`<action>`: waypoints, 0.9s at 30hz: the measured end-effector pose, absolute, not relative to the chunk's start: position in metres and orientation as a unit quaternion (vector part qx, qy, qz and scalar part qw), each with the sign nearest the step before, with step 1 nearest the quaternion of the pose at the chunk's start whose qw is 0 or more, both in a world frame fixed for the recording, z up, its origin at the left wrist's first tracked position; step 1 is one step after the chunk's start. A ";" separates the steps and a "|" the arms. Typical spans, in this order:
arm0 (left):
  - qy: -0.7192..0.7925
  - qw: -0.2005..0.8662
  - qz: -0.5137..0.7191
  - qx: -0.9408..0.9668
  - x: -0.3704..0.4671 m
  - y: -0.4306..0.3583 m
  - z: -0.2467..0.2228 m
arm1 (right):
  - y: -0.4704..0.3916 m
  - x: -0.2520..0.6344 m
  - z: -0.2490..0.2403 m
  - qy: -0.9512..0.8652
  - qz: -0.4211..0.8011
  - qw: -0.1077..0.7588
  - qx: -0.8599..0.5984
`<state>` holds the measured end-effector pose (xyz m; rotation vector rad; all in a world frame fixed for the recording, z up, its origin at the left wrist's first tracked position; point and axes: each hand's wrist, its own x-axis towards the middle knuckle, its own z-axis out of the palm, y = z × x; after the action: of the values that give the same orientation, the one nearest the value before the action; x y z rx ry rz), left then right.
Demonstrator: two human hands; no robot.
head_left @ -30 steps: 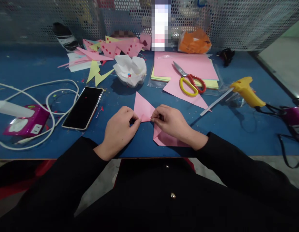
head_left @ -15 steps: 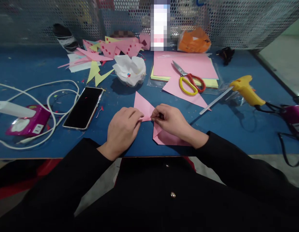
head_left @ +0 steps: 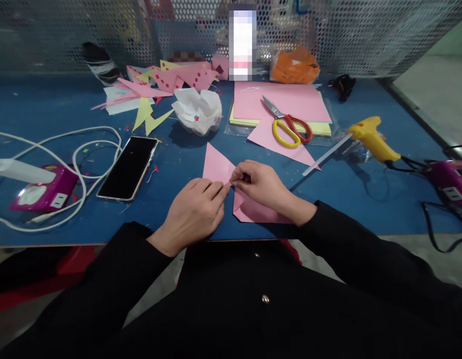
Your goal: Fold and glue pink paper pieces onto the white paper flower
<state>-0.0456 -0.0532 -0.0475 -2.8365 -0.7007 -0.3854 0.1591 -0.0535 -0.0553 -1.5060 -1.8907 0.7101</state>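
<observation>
1. L hand (head_left: pixel 197 209): fingers bent, close tog., laid over the near edge of the pink piece (head_left: pixel 216 165); my thumb's hidden, so can't tell if it's pinching.
2. Pink piece: on the blue table (head_left: pixel 171 159), just beyond L fingertips; pt. aims away from me, slightly L. Long axis seems to run fwd., tho' part's covered.
3. R hand (head_left: pixel 260 183): thumb + index narrowed to a pinch at the piece's near R corner, by L fingertips; my 2 hands are abt. equally near it.
4. Folded pink sheet (head_left: pixel 253 212): partly under R hand, nearer me; can't tell if joined.
5. Scissors (head_left: pixel 281 116): beyond R hand.
6. Glue gun (head_left: pixel 371 137): far R, well apart.
</observation>
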 end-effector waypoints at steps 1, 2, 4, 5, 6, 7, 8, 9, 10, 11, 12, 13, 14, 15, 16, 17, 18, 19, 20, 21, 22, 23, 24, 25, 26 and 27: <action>-0.241 0.098 -0.126 -0.957 -0.045 -0.055 -0.047 | -0.054 0.161 -0.055 -0.703 0.288 0.322 -0.565; -0.243 0.099 -0.122 -0.957 -0.045 -0.056 -0.047 | -0.055 0.163 -0.053 -0.692 0.308 0.340 -0.558; -0.246 0.102 -0.116 -0.957 -0.044 -0.058 -0.047 | -0.061 0.167 -0.049 -0.693 0.312 0.364 -0.539; -0.247 0.102 -0.113 -0.957 -0.044 -0.058 -0.047 | -0.066 0.169 -0.047 -0.713 0.292 0.362 -0.524; -0.249 0.102 -0.111 -0.957 -0.044 -0.059 -0.047 | -0.071 0.171 -0.045 -0.745 0.259 0.350 -0.506; -0.250 0.102 -0.111 -0.956 -0.044 -0.059 -0.047 | -0.076 0.172 -0.044 -0.780 0.220 0.330 -0.484; -0.252 0.102 -0.113 -0.956 -0.044 -0.059 -0.047 | -0.081 0.174 -0.044 -0.813 0.183 0.306 -0.461; -0.253 0.101 -0.116 -0.955 -0.044 -0.059 -0.047 | -0.086 0.174 -0.044 -0.840 0.151 0.282 -0.439; -0.253 0.101 -0.120 -0.955 -0.045 -0.059 -0.047 | -0.090 0.175 -0.044 -0.860 0.126 0.260 -0.420; -0.253 0.100 -0.123 -0.954 -0.045 -0.060 -0.047 | -0.092 0.175 -0.045 -0.875 0.105 0.240 -0.406; -0.253 0.099 -0.126 -0.954 -0.044 -0.060 -0.047 | -0.094 0.175 -0.047 -0.886 0.086 0.222 -0.398; -0.251 0.098 -0.130 -0.954 -0.044 -0.060 -0.048 | -0.096 0.174 -0.048 -0.893 0.069 0.206 -0.395; -0.250 0.098 -0.135 -0.954 -0.044 -0.060 -0.048 | -0.096 0.173 -0.049 -0.896 0.053 0.194 -0.396; -0.248 0.097 -0.142 -0.953 -0.044 -0.060 -0.048 | -0.097 0.172 -0.050 -0.898 0.039 0.185 -0.398; -0.246 0.097 -0.151 -0.952 -0.044 -0.060 -0.049 | -0.097 0.171 -0.051 -0.899 0.025 0.179 -0.400; -0.244 0.096 -0.161 -0.951 -0.044 -0.061 -0.049 | -0.097 0.169 -0.052 -0.899 0.014 0.174 -0.401; -0.243 0.096 -0.171 -0.950 -0.044 -0.061 -0.050 | -0.097 0.169 -0.053 -0.900 0.004 0.171 -0.401; -0.243 0.097 -0.179 -0.948 -0.045 -0.062 -0.050 | -0.097 0.168 -0.053 -0.901 -0.003 0.170 -0.399; -0.245 0.098 -0.183 -0.947 -0.046 -0.064 -0.051 | -0.097 0.167 -0.053 -0.902 -0.009 0.170 -0.396; -0.248 0.100 -0.184 -0.946 -0.047 -0.065 -0.051 | -0.097 0.167 -0.054 -0.903 -0.014 0.170 -0.394; -0.254 0.102 -0.185 -0.944 -0.048 -0.067 -0.051 | -0.098 0.167 -0.054 -0.904 -0.017 0.171 -0.392; -0.262 0.104 -0.183 -0.942 -0.051 -0.069 -0.051 | -0.098 0.168 -0.054 -0.904 -0.020 0.172 -0.391; -0.272 0.107 -0.183 -0.939 -0.054 -0.072 -0.052 | -0.097 0.168 -0.054 -0.904 -0.022 0.172 -0.392; -0.282 0.110 -0.182 -0.935 -0.057 -0.074 -0.052 | -0.097 0.168 -0.054 -0.903 -0.022 0.171 -0.393; -0.293 0.112 -0.181 -0.932 -0.060 -0.076 -0.052 | -0.097 0.169 -0.053 -0.903 -0.021 0.170 -0.393; -0.303 0.112 -0.179 -0.929 -0.064 -0.077 -0.052 | -0.097 0.169 -0.053 -0.903 -0.020 0.169 -0.394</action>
<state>-0.0635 -0.0772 -0.0524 -2.7274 -0.8900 -0.5258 0.1688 -0.0974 -0.0532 -1.1193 -2.5677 -0.0563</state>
